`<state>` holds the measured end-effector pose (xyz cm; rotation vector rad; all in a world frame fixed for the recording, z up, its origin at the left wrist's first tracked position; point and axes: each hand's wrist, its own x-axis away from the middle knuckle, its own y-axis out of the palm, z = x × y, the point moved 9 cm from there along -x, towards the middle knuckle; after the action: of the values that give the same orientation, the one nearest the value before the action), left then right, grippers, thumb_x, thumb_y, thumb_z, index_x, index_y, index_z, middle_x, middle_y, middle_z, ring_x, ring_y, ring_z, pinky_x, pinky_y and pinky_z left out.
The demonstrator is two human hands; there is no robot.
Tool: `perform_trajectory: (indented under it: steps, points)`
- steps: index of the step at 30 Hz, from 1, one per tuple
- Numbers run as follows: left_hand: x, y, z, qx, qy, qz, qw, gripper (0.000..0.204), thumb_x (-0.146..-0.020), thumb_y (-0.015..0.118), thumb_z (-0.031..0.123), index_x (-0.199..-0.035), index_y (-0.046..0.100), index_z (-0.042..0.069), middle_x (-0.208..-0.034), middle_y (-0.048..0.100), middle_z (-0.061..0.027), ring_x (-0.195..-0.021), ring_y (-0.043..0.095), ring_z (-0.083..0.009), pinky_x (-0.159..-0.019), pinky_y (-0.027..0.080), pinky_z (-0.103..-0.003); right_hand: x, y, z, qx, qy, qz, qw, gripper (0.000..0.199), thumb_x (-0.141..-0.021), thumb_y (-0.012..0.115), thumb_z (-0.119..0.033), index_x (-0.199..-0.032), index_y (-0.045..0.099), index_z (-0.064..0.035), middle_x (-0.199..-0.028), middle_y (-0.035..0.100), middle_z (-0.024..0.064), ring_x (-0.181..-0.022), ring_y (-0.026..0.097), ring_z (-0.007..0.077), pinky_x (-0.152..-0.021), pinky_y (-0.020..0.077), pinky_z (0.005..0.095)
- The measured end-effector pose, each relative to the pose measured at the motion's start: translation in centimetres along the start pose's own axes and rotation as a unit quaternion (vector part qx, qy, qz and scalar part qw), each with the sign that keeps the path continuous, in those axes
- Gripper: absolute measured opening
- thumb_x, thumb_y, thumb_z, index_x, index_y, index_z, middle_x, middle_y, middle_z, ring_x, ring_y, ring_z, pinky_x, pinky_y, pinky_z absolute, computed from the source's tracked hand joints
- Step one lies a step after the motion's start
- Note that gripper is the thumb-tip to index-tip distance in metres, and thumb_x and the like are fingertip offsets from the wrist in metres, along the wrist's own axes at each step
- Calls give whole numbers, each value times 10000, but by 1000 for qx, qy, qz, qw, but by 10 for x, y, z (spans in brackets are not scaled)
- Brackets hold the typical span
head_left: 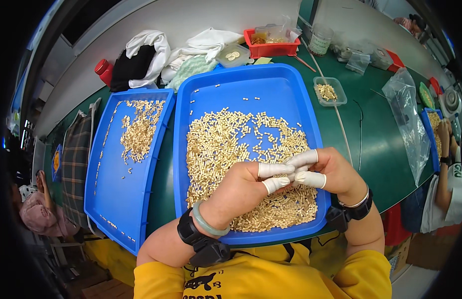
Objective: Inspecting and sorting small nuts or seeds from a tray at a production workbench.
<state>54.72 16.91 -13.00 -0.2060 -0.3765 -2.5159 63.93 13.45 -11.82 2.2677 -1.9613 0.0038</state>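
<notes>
A yellow shirt (290, 274) borders the near edge of the blue tray (231, 84). Over the tray's right half, left hand (242, 187) and right hand (338, 172) meet at white-capped fingertips (304, 158) (clamped on a piece or not, I cannot tell). Gold-coloured pieces (216, 149) spread beneath, leaving room toward the far edge.

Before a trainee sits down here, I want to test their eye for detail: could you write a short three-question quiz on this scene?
1. True or false: the left hand and the right hand both wear white finger covers.
2. Multiple choice: the hands are over
A) the red bin
B) the middle blue tray
C) the black cloth
3. Open: on which side of that tray, left or right, is the small clear tub of gold-coloured pieces?

Key: 1. True. 2. B. 3. Right.
</notes>
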Motion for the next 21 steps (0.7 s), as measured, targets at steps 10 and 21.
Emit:
perform_trajectory:
  steps: [10, 21]
  points:
    - [2, 3, 1, -19, 7, 1, 1000, 227, -790, 532, -23, -1005, 589, 19, -909, 610, -95, -806, 585, -135, -738, 483, -228, 1, -1, -2, 16, 5, 3, 1000, 218, -763, 555, -7, -977, 569, 30, -902, 605, 85, -798, 573, 130, -715, 457, 241]
    - [-1, 5, -6, 86, -33, -19, 996, 233, -809, 485, -40, -1025, 566, -5, -963, 585, -132, -857, 585, -178, -772, 491, -245, 0, -1, 1, -4, 9, 1, 1000, 215, -766, 563, -18, -976, 569, 26, -898, 604, 76, -800, 571, 118, -715, 458, 234]
